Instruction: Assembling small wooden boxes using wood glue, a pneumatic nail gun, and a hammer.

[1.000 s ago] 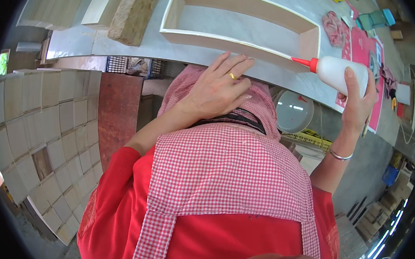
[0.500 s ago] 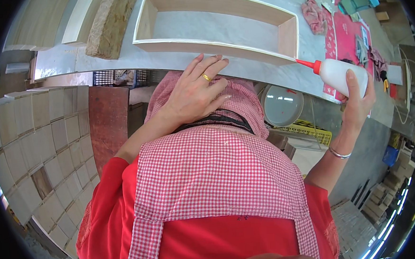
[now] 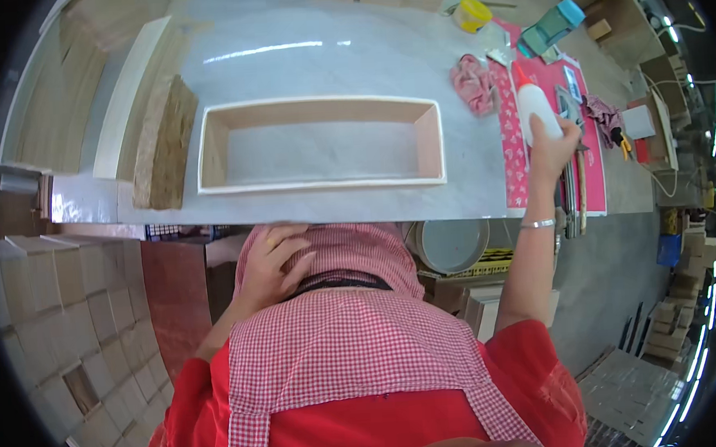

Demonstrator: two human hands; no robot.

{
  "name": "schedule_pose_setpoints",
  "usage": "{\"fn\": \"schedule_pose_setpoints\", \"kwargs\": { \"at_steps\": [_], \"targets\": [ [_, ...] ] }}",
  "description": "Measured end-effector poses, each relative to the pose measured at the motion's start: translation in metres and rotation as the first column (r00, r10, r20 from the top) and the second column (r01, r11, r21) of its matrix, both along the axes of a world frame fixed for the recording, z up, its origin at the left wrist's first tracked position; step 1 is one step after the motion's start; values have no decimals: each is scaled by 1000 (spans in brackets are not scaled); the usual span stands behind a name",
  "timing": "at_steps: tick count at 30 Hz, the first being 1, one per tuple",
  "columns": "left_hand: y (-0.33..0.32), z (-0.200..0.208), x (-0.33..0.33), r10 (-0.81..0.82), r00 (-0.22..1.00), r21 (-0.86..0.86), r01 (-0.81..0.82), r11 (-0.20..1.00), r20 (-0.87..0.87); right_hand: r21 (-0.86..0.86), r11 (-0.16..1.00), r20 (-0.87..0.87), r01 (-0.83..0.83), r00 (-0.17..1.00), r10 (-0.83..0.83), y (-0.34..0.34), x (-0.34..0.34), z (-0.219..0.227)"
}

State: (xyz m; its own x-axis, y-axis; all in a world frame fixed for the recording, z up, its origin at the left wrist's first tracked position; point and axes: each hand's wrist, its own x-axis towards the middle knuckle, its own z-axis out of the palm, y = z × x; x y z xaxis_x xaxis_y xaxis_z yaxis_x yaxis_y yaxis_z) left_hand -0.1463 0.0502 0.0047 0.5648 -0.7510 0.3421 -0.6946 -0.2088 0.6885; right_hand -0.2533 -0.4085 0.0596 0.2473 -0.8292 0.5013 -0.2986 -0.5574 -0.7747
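Note:
A long, narrow wooden frame lies on the table in front of me, with a whitish line along its upper rim. My right hand grips a white glue bottle with a red pointed nozzle. The bottle is over the pink mat at the right, nozzle toward the far side. Down in my lap, my left hand rests on the checked apron near the table's front edge, fingers loosely apart and holding nothing.
Wooden boards and a rough brown block stand left of the frame. Beyond the frame's right end are a pink cloth, a yellow tub and a teal bottle. Stacked wooden pieces fill the lower left.
My right hand has carried the glue bottle from the frame's right corner to the pink mat, tipping its nozzle away from me. My left hand has drawn back lower on the apron. The view has shifted.

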Motion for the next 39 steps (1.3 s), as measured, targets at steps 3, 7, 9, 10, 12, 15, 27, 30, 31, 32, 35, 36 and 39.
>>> {"fn": "schedule_pose_setpoints", "kwargs": {
  "at_steps": [3, 7, 9, 10, 12, 15, 27, 30, 31, 32, 35, 36, 39],
  "targets": [
    [11, -4, 1, 26, 1000, -3, -26, 1000, 7, -46, 996, -111, 71, 991, -76, -45, 24, -26],
    [4, -1, 6, 35, 999, 13, -35, 999, 7, -267, 959, -507, 100, 831, -228, -107, 27, -69],
    [-2, 4, 9, -22, 999, 50, 24, 998, -28, -83, 991, -539, 107, 832, -135, -105, 40, -66],
    [-7, 7, 11, -6, 999, 37, 4, 999, 54, -350, 935, -469, 56, 854, -226, -121, 35, -82],
    [-11, 4, 9, 74, 976, -6, -74, 997, 204, -327, 944, -291, 44, 946, -145, -76, 33, -43],
    [-8, -6, 18, -24, 975, 34, 17, 999, 220, -270, 955, -167, 124, 971, -174, -24, -51, -16],
    [-18, -16, 29, -228, 940, -8, 238, 971, 253, 174, 202, -933, 964, 227, -280, 127, -355, -138],
    [-14, -18, 24, -200, 948, -12, 209, 978, 248, 276, 226, -922, 934, 324, -213, 114, -361, -139],
    [-12, -19, 23, -177, 952, -16, 186, 982, 248, 326, 241, -912, 914, 371, -173, 109, -356, -135],
    [-12, -20, 22, -155, 957, -21, 165, 986, 247, 325, 252, -912, 912, 373, -174, 106, -358, -138],
    [-10, -25, 27, -175, 947, -33, 191, 981, 269, 395, 242, -863, 886, 449, -234, 105, -373, -148],
    [-9, -26, 29, -190, 941, -35, 208, 978, 280, 393, 251, -863, 885, 449, -232, 107, -369, -143],
    [-16, -29, 35, -205, 940, -77, 234, 969, 271, 350, 261, -833, 900, 427, -353, 116, -366, -115]
  ]
}}
